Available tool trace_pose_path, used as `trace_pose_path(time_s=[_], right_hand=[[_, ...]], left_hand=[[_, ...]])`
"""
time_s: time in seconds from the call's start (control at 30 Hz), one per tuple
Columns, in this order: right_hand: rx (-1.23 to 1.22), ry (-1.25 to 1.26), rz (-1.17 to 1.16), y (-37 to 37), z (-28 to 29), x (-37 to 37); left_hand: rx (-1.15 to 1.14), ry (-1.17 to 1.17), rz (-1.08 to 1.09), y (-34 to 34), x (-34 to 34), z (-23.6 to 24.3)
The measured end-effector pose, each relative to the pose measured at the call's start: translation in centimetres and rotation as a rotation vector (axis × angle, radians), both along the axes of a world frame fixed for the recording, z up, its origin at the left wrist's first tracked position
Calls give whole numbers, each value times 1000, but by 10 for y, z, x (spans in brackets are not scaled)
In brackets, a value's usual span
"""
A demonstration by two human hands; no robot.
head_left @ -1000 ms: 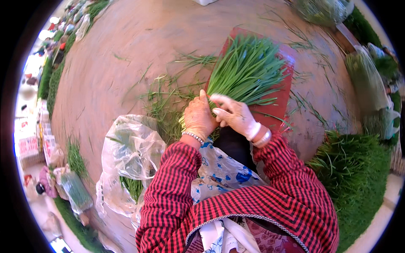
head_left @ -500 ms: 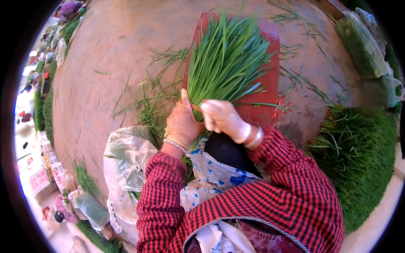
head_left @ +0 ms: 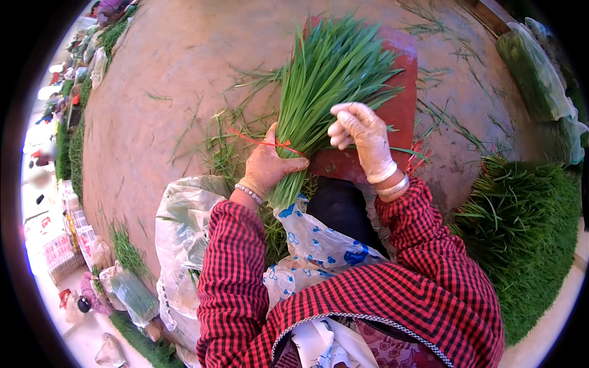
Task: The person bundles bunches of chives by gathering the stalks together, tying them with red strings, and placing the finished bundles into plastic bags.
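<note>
My left hand (head_left: 269, 164) wraps round the lower stems of a bunch of long green chives (head_left: 334, 73), its thumb across the front. A thin red tie (head_left: 253, 139) circles the stems by that hand, and a loose end sticks out to the left. My right hand (head_left: 367, 140), in a thin pale glove, is raised to the right of the bunch with its fingers curled. Nothing shows in it, and it is apart from the tie. The leaves fan out over a red board (head_left: 402, 92) on the floor.
More red ties (head_left: 417, 157) lie at the board's right edge. A big heap of chives (head_left: 521, 227) is on my right, with filled clear bags (head_left: 534, 73) beyond. To my left sits a crumpled clear plastic bag (head_left: 187, 227). Loose leaves (head_left: 224, 144) litter the floor.
My right hand has moved up and right, away from the stems and the tie. The tie's loose end now points left. My left hand still grips the bunch.
</note>
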State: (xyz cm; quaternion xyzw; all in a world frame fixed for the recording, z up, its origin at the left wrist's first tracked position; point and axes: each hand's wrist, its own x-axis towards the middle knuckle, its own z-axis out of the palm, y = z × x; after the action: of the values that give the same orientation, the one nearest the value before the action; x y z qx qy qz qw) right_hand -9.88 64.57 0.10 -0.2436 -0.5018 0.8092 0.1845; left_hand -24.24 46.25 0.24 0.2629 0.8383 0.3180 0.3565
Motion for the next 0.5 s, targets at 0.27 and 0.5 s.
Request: trace_pose_path(time_s=[0.27, 0.5], right_hand=[[-49, -36, 22, 2, 19, -38], [198, 15, 199, -46, 78, -44]], left_hand=[[-67, 160, 96, -28, 35, 27], [145, 105, 274, -76, 61, 69]])
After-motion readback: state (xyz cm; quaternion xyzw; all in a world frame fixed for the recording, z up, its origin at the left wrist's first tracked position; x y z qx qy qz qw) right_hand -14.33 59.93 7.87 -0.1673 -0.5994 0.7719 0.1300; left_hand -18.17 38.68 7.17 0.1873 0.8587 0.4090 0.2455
